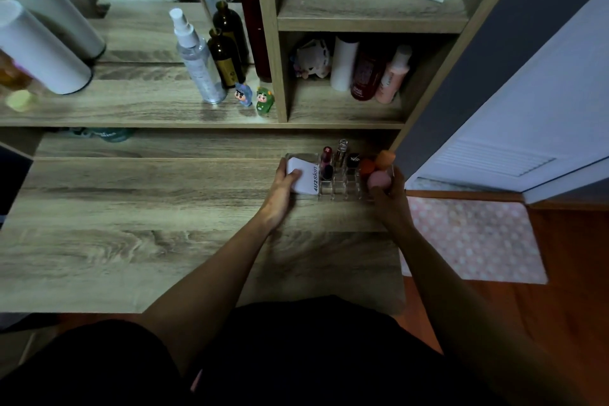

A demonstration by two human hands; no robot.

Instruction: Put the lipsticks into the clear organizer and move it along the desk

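The clear organizer (341,188) stands on the wooden desk (131,234) near its right edge. Several lipsticks stand in its slots: a dark red one (327,155), a clear-capped one (341,150) and a black one (353,162). A white 4U2skin box (308,180) fills its left part, and orange and pink makeup sponges (379,171) fill its right part. My left hand (283,184) grips the organizer's left end, fingers over the white box. My right hand (389,198) grips its right end by the pink sponge.
A raised shelf behind the desk holds a clear spray bottle (199,66), brown bottles (225,59), two small figurines (255,99) and white cylinders (43,46). Cubbies on the right hold bottles (369,72). A pink dotted mat (474,241) lies on the floor to the right.
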